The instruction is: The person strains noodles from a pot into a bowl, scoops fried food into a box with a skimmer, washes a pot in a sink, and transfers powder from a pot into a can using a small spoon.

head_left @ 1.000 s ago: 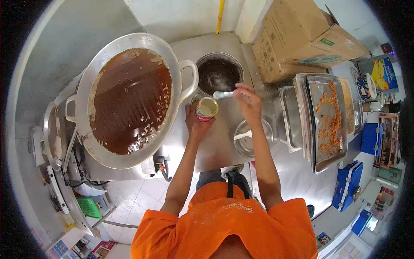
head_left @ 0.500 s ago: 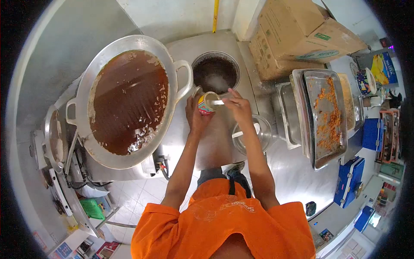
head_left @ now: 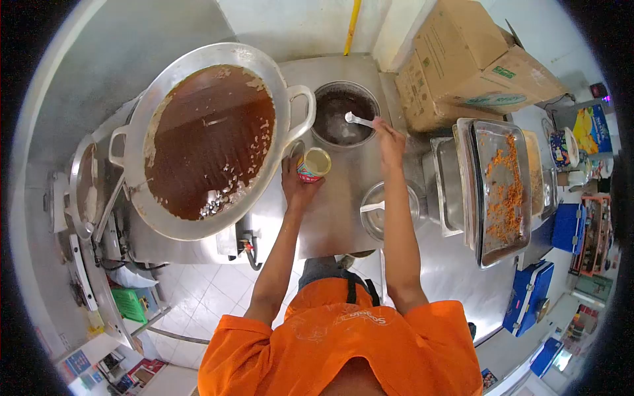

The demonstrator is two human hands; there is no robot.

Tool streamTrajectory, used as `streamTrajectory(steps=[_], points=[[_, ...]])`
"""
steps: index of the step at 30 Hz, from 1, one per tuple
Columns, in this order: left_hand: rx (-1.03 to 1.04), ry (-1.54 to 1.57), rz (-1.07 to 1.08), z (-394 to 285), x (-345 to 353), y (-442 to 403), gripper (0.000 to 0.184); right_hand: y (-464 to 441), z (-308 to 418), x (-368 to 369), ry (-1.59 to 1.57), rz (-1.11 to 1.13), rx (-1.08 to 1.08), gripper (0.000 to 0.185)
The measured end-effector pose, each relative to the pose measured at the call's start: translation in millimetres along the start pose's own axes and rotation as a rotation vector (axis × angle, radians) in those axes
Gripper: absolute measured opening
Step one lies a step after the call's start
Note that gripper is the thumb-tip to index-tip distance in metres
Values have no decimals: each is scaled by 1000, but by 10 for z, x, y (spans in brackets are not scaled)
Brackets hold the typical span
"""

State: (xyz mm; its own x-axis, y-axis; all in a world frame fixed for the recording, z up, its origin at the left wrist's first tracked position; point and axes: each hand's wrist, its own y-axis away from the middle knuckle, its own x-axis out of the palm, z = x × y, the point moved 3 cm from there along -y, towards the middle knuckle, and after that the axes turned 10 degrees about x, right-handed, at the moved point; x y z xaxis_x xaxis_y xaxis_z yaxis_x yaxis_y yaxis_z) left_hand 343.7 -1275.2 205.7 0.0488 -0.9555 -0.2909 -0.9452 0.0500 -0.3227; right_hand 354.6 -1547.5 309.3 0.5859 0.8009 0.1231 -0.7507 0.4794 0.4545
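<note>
My left hand [head_left: 297, 186] is wrapped round a small open tin [head_left: 314, 164] with a red and yellow label, low over the steel counter. My right hand [head_left: 391, 140] grips the handle of a white measuring spoon [head_left: 357, 119]. The spoon's scoop is above the round metal pot [head_left: 345, 83], which has dark contents. What the scoop holds is too small to make out. Below my right wrist is a clear bowl [head_left: 376, 229] with a white utensil [head_left: 372, 206] across it.
A large two-handled wok [head_left: 140, 122] of brown liquid with pale bits stands left. To the right are stacked metal trays [head_left: 492, 251], the front one holding orange crumbs. A cardboard box [head_left: 456, 63] sits behind them. Blue coolers [head_left: 526, 300] are farther right.
My right hand has moved up and right, taking the spoon away from the tin to above the pot. The tin stays in my left hand. The camera view has shifted slightly.
</note>
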Motion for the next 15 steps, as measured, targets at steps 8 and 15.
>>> streamTrajectory(steps=[8, 15], points=[[23, -121, 38, -815, -534, 505, 78, 108, -228, -74, -148, 71, 108, 39], [120, -203, 1, -1530, -1064, 1130, 71, 1869, -270, 3, 43, 423, -24, 23]])
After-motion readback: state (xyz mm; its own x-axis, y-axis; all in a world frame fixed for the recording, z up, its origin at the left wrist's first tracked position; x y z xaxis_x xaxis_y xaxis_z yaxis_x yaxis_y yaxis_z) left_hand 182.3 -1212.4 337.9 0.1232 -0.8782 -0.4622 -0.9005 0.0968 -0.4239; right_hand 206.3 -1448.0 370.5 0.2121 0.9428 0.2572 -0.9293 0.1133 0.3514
